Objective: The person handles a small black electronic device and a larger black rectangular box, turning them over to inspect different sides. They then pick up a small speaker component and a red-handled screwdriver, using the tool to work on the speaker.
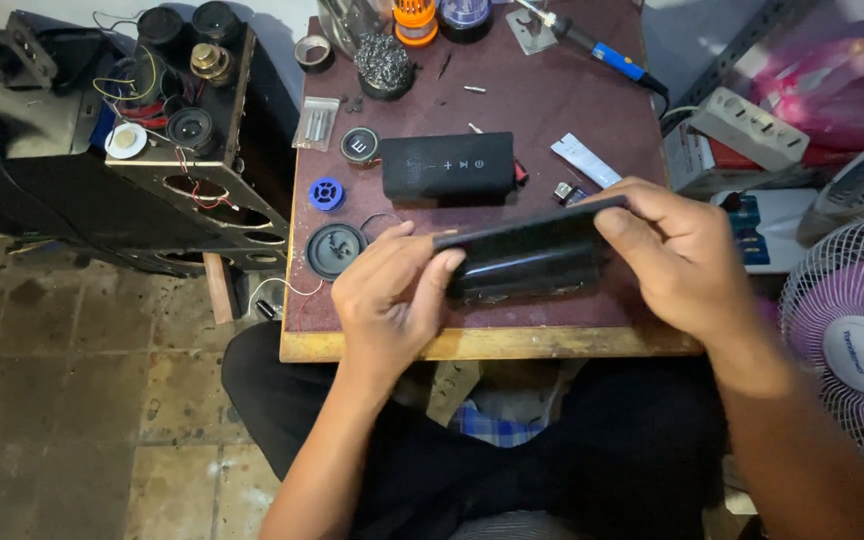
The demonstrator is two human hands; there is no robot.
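Observation:
Over the near edge of a small dark-red worktable [552, 95], I hold a long black speaker shell [527, 260] between both hands. My left hand [392, 300] grips its left end, thumb on the front edge. My right hand [677, 255] clasps its right end, fingers curled over the top. A black fabric-covered portable speaker [447, 165] with button marks lies on the table just behind it.
On the table lie a round black speaker driver [335, 250], a blue solder spool [326, 193], a round black cap [359, 146], a soldering iron [592, 45], a white tube [584, 160] and a metal wool ball [385, 62]. An opened speaker cabinet [187, 130] stands left, a fan [857, 345] right.

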